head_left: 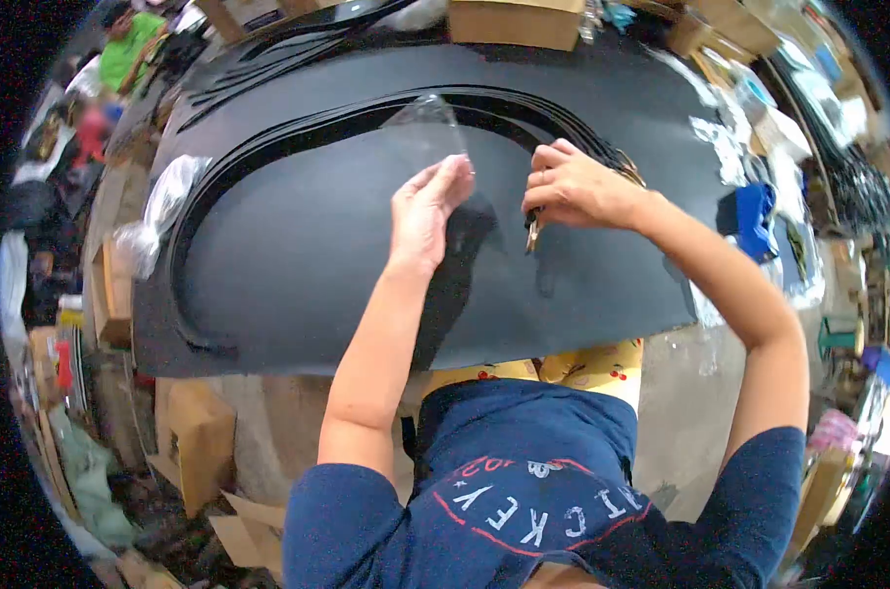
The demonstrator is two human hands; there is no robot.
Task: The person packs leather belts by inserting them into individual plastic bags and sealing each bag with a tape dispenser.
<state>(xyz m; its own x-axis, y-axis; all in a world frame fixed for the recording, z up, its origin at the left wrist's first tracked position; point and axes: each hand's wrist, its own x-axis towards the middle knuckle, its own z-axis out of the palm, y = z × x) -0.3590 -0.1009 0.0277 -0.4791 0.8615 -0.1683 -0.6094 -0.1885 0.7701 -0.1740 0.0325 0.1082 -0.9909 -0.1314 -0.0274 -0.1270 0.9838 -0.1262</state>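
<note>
My left hand (431,208) is raised over the black table, its fingers pinching a clear plastic bag (427,126) that stands up above the fingertips. To its right, my right hand (575,187) is closed around the end of a black belt; a small metallic end piece (532,236) pokes out below the fingers. A bundle of long black belts (298,133) lies in a wide curve behind both hands and bends down along the left side. Brass-coloured buckles (629,169) show at the bundle's right end, partly hidden by my right hand and wrist.
More black straps (268,64) lie at the back left of the table (298,265). A cardboard box (516,22) stands at the back edge. Crumpled plastic wrap (165,206) sits at the left edge, and a blue packet (754,221) at the right. Another person (131,49) is far left.
</note>
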